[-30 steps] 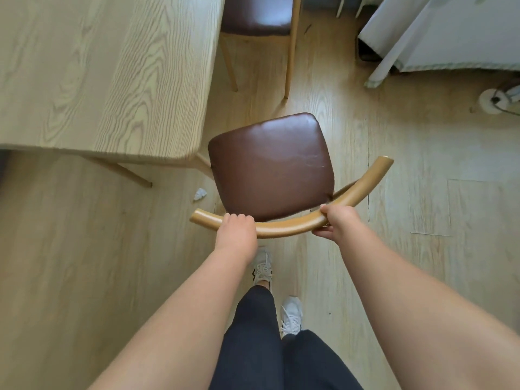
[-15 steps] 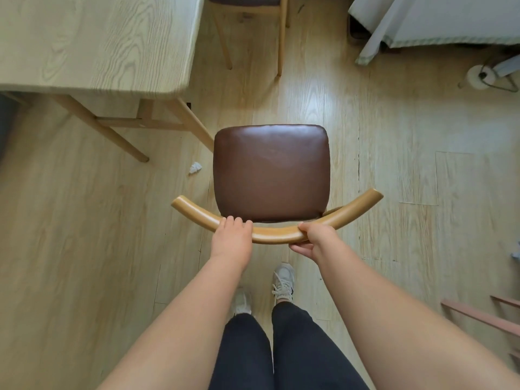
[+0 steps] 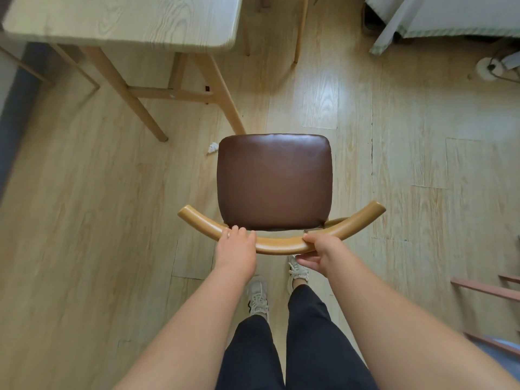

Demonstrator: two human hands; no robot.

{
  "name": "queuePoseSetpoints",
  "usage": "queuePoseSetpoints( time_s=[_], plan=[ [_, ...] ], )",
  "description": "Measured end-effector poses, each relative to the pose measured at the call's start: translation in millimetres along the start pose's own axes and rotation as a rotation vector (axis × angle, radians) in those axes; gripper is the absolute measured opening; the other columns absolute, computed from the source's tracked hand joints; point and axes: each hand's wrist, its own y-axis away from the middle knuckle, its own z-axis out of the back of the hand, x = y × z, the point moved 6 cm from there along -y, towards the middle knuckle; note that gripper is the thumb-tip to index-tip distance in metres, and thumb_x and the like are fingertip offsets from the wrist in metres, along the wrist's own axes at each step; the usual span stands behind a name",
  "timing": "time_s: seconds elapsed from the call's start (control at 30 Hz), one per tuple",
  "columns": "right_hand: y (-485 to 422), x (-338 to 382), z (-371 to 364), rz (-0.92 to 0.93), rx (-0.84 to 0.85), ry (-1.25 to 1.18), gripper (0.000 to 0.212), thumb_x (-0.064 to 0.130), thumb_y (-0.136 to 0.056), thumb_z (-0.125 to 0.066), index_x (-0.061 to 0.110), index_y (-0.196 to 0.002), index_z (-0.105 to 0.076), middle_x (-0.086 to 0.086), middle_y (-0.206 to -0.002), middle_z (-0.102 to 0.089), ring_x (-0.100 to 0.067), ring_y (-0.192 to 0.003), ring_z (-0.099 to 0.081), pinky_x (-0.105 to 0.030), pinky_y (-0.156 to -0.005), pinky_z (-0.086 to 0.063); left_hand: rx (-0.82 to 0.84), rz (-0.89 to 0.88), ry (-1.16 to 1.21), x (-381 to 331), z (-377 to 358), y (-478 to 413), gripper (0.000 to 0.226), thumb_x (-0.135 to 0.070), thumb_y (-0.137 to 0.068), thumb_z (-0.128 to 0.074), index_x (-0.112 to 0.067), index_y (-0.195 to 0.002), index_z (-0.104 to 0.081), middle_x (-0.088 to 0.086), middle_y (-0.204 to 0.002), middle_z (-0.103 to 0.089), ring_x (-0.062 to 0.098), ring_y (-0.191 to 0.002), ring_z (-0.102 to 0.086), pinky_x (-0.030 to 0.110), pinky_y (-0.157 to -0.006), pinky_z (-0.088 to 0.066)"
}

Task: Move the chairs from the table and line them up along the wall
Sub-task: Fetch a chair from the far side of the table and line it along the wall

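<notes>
Chair (image 3: 274,181) with the brown seat stands clear of the table (image 3: 123,21), my left hand (image 3: 236,250) and right hand (image 3: 319,254) both clasped around its curved backrest (image 3: 281,246). I'm mid-carry; next it needs turning toward the wall.

We see a pale plank floor (image 3: 84,249) under everything. A small white scrap (image 3: 212,148) lies on it. At upper right hangs a white cloth (image 3: 450,15) with a checked green edge, and beside it a white round base (image 3: 488,69) with a dark cord. At the right edge we see reddish rails (image 3: 489,289). Two pale sneakers (image 3: 257,296) stand on the floor below dark trousers (image 3: 281,347).
</notes>
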Motion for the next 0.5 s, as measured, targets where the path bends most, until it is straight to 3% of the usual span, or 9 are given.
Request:
queuePoseSetpoints(
  time_s=[0.1, 0.2, 0.27, 0.33, 0.4, 0.5],
  plan=[
    [-0.9, -9.6, 2.5, 0.02, -0.008, -0.08, 0.042, 0.017, -0.09, -0.067, -0.002, -0.124, -0.05, -0.022, -0.115, -0.063, -0.038, -0.096, -0.067, -0.044, -0.081, -0.059, -0.2, 0.224, 0.266, 22.4, 7.3, 18.8, 0.033, -0.013, -0.083, -0.05, -0.017, -0.116, -0.055, 0.001, -0.116, -0.055, 0.022, -0.11, -0.048, 0.034, -0.091, -0.042],
    [-5.6, 3.1, 16.6, 0.081, -0.061, -0.16, 0.047, 0.024, -0.086, -0.072, 0.003, -0.121, -0.05, -0.018, -0.102, -0.063, -0.038, -0.087, -0.066, -0.049, -0.082, -0.058, -0.316, 0.63, 0.492, 51.7, 1.9, 32.0, 0.041, -0.023, -0.083, -0.054, -0.008, -0.121, -0.05, 0.01, -0.122, -0.053, 0.029, -0.112, -0.049, 0.04, -0.09, -0.044],
    [-7.7, 14.5, 29.3, 0.092, -0.108, -0.213, 0.048, 0.028, -0.083, -0.074, 0.006, -0.118, -0.05, -0.017, -0.101, -0.063, -0.038, -0.089, -0.066, -0.05, -0.072, -0.059, -0.207, 0.916, 0.801, 69.0, -17.9, 35.6, 0.056, -0.032, -0.084, -0.059, -0.004, -0.129, -0.042, 0.015, -0.126, -0.052, 0.034, -0.109, -0.055, 0.043, -0.082, -0.049],
    [-12.1, 23.9, 39.0, 0.068, -0.119, -0.217, 0.049, 0.031, -0.081, -0.076, 0.005, -0.113, -0.051, -0.016, -0.094, -0.064, -0.036, -0.082, -0.066, -0.05, -0.066, -0.057, -0.053, 1.101, 1.259, 69.7, -41.0, 27.5, 0.059, -0.035, -0.085, -0.063, -0.006, -0.131, -0.043, 0.011, -0.115, -0.058, 0.033, -0.097, -0.062, 0.04, -0.073, -0.051],
    [-18.5, 28.5, 43.8, 0.04, -0.117, -0.203, 0.051, 0.032, -0.079, -0.078, 0.004, -0.114, -0.054, -0.017, -0.093, -0.066, -0.035, -0.08, -0.066, -0.051, -0.064, -0.057, 0.076, 1.104, 1.7, 56.0, -54.4, 9.9, 0.05, -0.03, -0.088, -0.066, -0.007, -0.128, -0.048, 0.01, -0.108, -0.062, 0.03, -0.092, -0.064, 0.042, -0.073, -0.055],
    [-25.0, 26.6, 45.8, 0.018, -0.122, -0.197, 0.059, 0.033, -0.07, -0.084, 0.004, -0.113, -0.054, -0.018, -0.097, -0.068, -0.034, -0.08, -0.067, -0.046, -0.054, -0.057, 0.132, 1.128, 1.985, 46.1, -65.4, -4.7, 0.035, -0.02, -0.088, -0.069, -0.008, -0.115, -0.051, 0.014, -0.102, -0.063, 0.032, -0.088, -0.064, 0.048, -0.064, -0.058]
  ],
)
